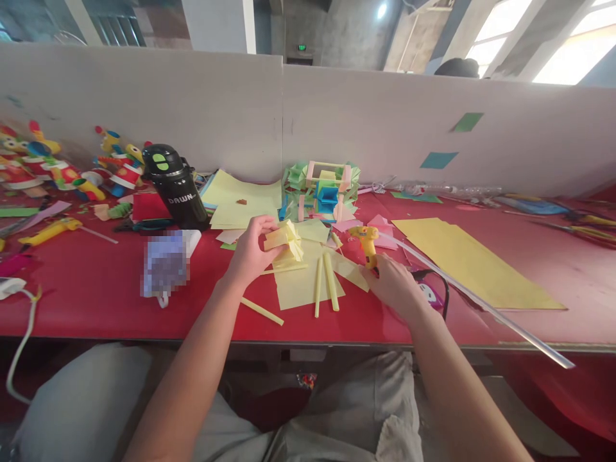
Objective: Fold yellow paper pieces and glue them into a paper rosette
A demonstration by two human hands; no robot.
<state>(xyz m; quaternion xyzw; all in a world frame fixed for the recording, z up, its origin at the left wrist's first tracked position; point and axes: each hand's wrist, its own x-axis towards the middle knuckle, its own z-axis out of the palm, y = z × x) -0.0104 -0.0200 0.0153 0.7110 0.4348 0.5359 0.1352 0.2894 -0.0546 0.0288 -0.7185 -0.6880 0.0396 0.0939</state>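
A folded, fanned pale-yellow paper piece (290, 241) sits left of a yellow glue gun (366, 242) trailing a long clear stick (529, 337).

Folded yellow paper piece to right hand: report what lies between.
In the head view, two slim yellow paper tubes, over flat yellow paper sheets, lie between piece and right hand.

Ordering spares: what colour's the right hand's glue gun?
Yellow pistol-shaped glue gun; best in head view.

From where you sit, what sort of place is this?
Probably a craft workspace: the right hand grips a yellow glue gun, pale yellow paper tubes lie in front, and colourful figures stand at the left.
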